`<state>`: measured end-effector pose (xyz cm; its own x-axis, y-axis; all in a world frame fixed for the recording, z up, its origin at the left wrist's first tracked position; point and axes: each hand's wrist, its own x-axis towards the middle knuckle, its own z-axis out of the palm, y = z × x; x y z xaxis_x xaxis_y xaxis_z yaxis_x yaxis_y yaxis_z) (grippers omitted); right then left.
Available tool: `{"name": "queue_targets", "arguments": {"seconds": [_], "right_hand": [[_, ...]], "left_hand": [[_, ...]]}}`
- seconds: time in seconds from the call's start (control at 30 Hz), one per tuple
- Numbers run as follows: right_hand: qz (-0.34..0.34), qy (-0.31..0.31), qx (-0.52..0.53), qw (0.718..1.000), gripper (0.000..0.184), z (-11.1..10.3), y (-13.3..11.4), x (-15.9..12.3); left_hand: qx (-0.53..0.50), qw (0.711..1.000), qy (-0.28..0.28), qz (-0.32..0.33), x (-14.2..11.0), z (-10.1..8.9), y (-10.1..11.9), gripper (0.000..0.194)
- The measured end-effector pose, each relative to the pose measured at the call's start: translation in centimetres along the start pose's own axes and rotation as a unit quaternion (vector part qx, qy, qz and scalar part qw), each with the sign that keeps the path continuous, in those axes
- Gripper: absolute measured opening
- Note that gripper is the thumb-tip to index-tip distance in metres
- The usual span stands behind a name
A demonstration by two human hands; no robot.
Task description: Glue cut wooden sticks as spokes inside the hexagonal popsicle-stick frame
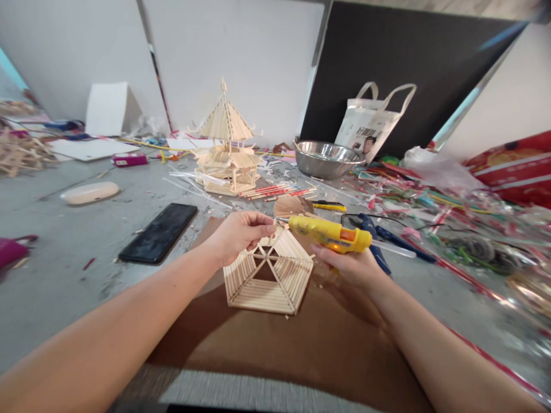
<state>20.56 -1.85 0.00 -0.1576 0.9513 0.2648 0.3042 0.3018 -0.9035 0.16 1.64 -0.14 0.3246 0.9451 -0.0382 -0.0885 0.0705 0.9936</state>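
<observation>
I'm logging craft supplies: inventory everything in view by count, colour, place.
Hexagonal wooden frame: one, pale, on flat brown sheet
Plastic glue gun: one, yellow, above sheet
Tiered wooden pavilion: one, pale, back centre
Rectangular phone: one, black, left
Round metal bowl: one, silver, back right
Two-handled bag: one, white, behind bowl
Oval object: one, cream, left
Long tool handles: two, blue, right
Other clutter: uncounted, multicoloured, back and sides
Left hand: one, bare, near gun's tip
Right hand: one, bare, gripping gun

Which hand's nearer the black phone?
Left. The left hand is to the right of the phone; the right hand, gripping the yellow glue gun, is farther right.
</observation>
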Motion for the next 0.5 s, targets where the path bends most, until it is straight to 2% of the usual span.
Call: {"name": "queue_targets", "arguments": {"seconds": [0.33,0.5], "right_hand": [[0.02,0.0,0.003,1.0,0.005,-0.03,-0.03,-0.05],[0.009,0.001,-0.001,1.0,0.007,-0.06,-0.03,0.0]], "left_hand": [[0.003,1.0,0.006,0.003,-0.05,0.11,0.23,0.012],[0.016,1.0,0.007,0.002,-0.01,0.02,0.23,0.014]]}}
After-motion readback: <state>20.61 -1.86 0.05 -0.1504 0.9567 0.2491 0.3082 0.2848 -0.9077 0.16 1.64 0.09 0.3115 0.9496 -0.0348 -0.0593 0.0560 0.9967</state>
